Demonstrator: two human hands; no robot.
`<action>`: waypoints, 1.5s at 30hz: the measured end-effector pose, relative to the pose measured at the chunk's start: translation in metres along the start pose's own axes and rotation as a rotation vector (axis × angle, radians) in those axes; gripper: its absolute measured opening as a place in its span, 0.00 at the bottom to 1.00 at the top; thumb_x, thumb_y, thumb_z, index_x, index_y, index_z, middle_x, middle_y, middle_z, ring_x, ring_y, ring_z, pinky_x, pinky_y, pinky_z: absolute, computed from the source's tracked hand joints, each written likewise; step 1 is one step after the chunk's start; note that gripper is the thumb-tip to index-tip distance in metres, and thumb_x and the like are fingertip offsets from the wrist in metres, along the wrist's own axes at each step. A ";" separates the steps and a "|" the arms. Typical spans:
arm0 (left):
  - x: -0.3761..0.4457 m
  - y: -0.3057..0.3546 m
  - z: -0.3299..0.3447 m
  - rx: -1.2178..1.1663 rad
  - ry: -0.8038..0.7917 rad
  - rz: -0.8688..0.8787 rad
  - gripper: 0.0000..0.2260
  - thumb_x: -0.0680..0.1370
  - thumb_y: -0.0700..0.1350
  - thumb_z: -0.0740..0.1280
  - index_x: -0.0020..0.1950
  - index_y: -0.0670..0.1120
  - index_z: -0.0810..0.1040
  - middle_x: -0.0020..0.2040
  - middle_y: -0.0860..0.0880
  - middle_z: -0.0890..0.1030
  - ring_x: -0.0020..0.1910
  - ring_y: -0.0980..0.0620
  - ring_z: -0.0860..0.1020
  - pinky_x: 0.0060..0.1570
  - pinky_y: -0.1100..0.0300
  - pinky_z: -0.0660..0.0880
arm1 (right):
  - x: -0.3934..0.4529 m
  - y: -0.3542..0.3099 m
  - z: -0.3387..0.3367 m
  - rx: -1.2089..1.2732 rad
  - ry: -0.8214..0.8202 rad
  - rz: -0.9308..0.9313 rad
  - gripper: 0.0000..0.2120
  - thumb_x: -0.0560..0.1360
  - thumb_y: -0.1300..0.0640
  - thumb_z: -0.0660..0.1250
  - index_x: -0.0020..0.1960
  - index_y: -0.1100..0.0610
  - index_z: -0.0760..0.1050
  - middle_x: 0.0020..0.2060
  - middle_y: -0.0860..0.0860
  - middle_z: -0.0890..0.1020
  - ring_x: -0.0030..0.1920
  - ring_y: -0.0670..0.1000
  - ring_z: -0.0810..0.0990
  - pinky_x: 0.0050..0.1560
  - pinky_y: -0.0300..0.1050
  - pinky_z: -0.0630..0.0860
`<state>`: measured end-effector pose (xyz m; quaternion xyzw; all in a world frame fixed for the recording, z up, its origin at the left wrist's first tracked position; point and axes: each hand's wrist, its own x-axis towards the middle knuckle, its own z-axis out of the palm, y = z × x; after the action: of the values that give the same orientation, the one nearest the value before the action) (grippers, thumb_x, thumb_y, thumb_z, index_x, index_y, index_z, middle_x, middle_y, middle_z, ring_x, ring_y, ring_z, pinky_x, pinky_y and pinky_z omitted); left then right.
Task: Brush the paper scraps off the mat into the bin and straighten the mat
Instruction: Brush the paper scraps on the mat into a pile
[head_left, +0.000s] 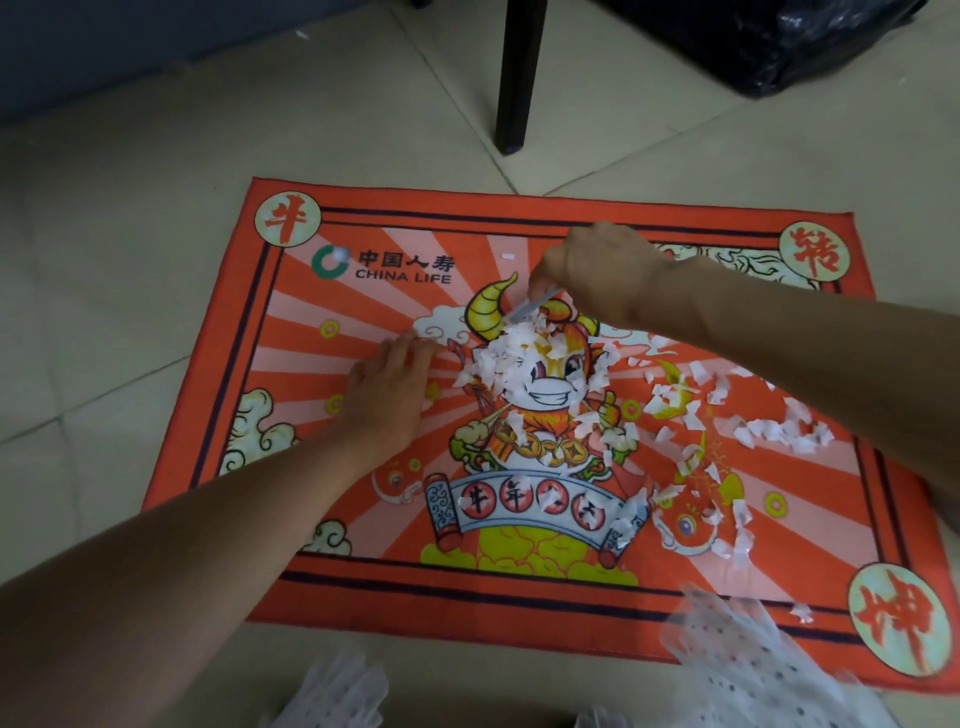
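Red-orange printed mat, thin fabric, cartoon ox and carp artwork, lies flat on the beige tiled floor, slightly skewed to the tile lines. White paper scraps: small, torn, irregular, light; densest heap on the ox face, loose scatter trailing right toward the mat's edge. Left hand is flat, fingers straight, pressing the mat left of the heap, holding nothing. Right hand is curled above the heap, pinching a thin pale strip, likely a paper piece used as a scraper; can't confirm. Black plastic bag, top right beyond a dark chair leg, is probably the bin. Judgement: gathering stage. Keep the left palm anchoring so the fabric doesn't bunch, sweep low and slow since scraps this light flutter, pull the right-side scatter in before lifting. Mat pile may snag bits; several passes likely.
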<state>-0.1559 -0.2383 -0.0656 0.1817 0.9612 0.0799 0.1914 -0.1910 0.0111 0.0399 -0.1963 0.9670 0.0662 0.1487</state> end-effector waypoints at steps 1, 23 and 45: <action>-0.001 0.000 0.001 -0.008 0.010 0.005 0.31 0.79 0.37 0.64 0.78 0.49 0.54 0.80 0.46 0.51 0.78 0.42 0.53 0.73 0.38 0.57 | -0.003 -0.001 0.000 -0.004 -0.001 -0.006 0.24 0.75 0.67 0.62 0.67 0.47 0.72 0.59 0.53 0.78 0.57 0.58 0.76 0.52 0.48 0.73; -0.031 -0.009 0.024 -0.004 0.151 0.110 0.27 0.82 0.43 0.59 0.80 0.48 0.55 0.80 0.49 0.56 0.79 0.47 0.55 0.75 0.48 0.60 | 0.058 -0.002 -0.005 -0.106 0.100 0.144 0.22 0.78 0.66 0.62 0.71 0.54 0.69 0.60 0.61 0.74 0.57 0.63 0.76 0.51 0.52 0.74; -0.059 0.011 0.012 0.068 0.076 0.091 0.38 0.79 0.53 0.66 0.81 0.48 0.47 0.81 0.49 0.52 0.79 0.49 0.52 0.76 0.49 0.56 | -0.017 -0.014 -0.013 -0.086 -0.040 -0.081 0.23 0.76 0.67 0.62 0.69 0.53 0.70 0.59 0.57 0.77 0.57 0.59 0.77 0.51 0.49 0.75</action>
<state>-0.0974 -0.2495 -0.0540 0.2283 0.9608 0.0628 0.1445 -0.1741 0.0016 0.0563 -0.2400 0.9514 0.1057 0.1617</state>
